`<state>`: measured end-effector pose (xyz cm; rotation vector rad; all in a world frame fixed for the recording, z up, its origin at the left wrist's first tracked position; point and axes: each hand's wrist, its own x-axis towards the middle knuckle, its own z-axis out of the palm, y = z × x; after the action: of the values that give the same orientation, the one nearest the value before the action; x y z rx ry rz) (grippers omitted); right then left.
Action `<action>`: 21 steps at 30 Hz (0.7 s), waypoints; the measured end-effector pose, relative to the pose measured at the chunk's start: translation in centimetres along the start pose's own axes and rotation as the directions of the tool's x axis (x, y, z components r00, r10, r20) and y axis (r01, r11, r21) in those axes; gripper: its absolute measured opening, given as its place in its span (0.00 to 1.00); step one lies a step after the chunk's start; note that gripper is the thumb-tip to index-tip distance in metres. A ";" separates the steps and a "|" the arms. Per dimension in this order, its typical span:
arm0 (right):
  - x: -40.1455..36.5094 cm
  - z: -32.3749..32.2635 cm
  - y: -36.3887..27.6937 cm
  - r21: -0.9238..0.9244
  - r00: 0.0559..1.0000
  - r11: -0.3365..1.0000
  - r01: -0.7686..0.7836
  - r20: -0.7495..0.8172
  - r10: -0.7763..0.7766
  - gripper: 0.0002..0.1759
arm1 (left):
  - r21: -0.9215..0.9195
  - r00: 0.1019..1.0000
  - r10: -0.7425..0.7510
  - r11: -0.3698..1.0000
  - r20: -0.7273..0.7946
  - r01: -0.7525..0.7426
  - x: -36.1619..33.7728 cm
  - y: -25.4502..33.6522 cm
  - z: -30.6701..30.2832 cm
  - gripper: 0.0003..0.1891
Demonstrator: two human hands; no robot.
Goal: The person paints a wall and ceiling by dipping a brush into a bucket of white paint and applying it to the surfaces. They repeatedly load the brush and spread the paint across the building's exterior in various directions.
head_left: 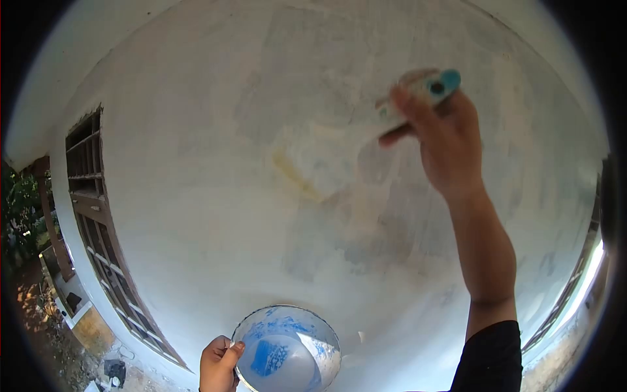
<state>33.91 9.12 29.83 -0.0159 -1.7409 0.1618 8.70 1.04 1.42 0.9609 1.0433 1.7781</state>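
My left hand (pixel 221 364) grips the left rim of a round paint bucket (pixel 321 353), thumb over the edge. Inside, the walls are smeared blue and white, and pale paint lies at the bottom with a blue patch. My right hand (pixel 439 134) is raised high at the upper right, fingers closed around a paintbrush (pixel 447 81). Its handle end is turquoise with a dark hole; motion blurs the rest, and the fingers cover part of it. Behind the brush stands the wall (pixel 215 176), patchy in white and grey, with a yellowish streak near the middle.
A brown-framed window (pixel 98 215) with bars is set in the wall at the left. Beyond it are a post (pixel 55 225), greenery and rubble on the ground. Another dark frame (pixel 567 294) edges the far right. A pale ceiling runs along the top left.
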 end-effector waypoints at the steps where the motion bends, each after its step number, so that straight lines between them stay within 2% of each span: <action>1: 3.9 0.0 -0.6 -0.149 0.992 0.982 0.117 -0.036 -0.124 0.15 | 0.006 1.000 0.024 1.000 -0.014 -0.024 0.2 0.3 -0.5 0.11; 2: 7.4 0.0 -1.8 -0.280 0.973 0.932 0.229 0.039 -0.227 0.16 | -0.037 0.999 0.052 0.998 -0.003 -0.052 0.6 0.1 -1.2 0.10; 3: 11.2 0.0 -2.7 -0.154 0.980 0.968 0.198 0.029 -0.196 0.16 | -0.046 0.998 0.068 0.997 0.004 -0.068 0.7 0.7 -1.4 0.10; 4: 14.2 -1.3 -3.3 -0.228 0.958 0.931 0.286 0.095 -0.271 0.16 | 0.070 0.998 0.063 0.995 0.021 -0.065 -0.1 1.3 -1.1 0.10; 5: 16.4 -0.9 -3.9 -0.231 0.955 0.926 0.297 0.096 -0.282 0.16 | 0.185 0.998 0.053 0.981 0.036 -0.059 -0.1 1.8 -1.3 0.11; 6: 18.5 -0.4 -4.7 -0.316 0.954 0.900 0.299 0.109 -0.279 0.16 | 0.179 0.992 0.124 0.976 0.007 -0.123 0.5 1.2 -1.7 0.13; 7: 20.1 -0.2 -5.7 -0.396 0.953 0.866 0.304 0.122 -0.279 0.16 | 0.182 0.992 0.123 0.975 0.012 -0.123 0.5 1.4 -1.8 0.14; 9: 23.5 1.1 -6.9 -0.544 0.952 0.781 0.306 0.152 -0.267 0.17 | 0.297 0.978 0.207 0.933 0.019 -0.204 0.5 2.6 -2.1 0.15; 11: 26.3 2.4 -7.2 -0.547 0.955 0.784 0.294 0.187 -0.228 0.17 | 0.253 0.983 0.183 0.951 -0.004 -0.175 1.1 2.7 -2.7 0.15; 13: 27.5 3.6 -6.9 -0.556 0.960 0.786 0.271 0.214 -0.179 0.18 | 0.216 0.989 0.148 0.966 -0.020 -0.140 1.7 3.4 -3.4 0.15; 15: 27.3 4.6 -6.2 -0.644 0.959 0.724 0.248 0.268 -0.090 0.19 | 0.271 0.992 0.121 0.957 -0.035 -0.108 1.8 4.2 -3.7 0.13; 16: 27.9 5.0 -5.7 -0.734 0.982 0.656 0.178 0.173 -0.074 0.20 | 0.267 0.992 0.125 0.957 -0.030 -0.113 2.2 3.5 -4.1 0.13; 18: 28.4 5.4 -5.3 -0.773 0.982 0.606 0.189 0.155 -0.109 0.21 | 0.104 0.994 0.074 0.992 -0.084 -0.065 2.9 2.3 -4.8 0.11; 19: 28.7 5.7 -5.3 -0.807 0.981 0.559 0.191 0.137 -0.138 0.22 | 0.096 0.993 0.082 0.993 -0.081 -0.074 3.0 2.4 -5.0 0.11; 21: 29.1 6.0 -5.6 -0.819 0.972 0.528 0.226 0.160 -0.170 0.22 | 0.251 0.994 0.076 0.967 -0.074 -0.055 2.6 3.1 -5.4 0.09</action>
<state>23.36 5.90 58.00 -0.5236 -1.7117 -0.8819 2.13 1.07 2.83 1.0912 1.3248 1.7825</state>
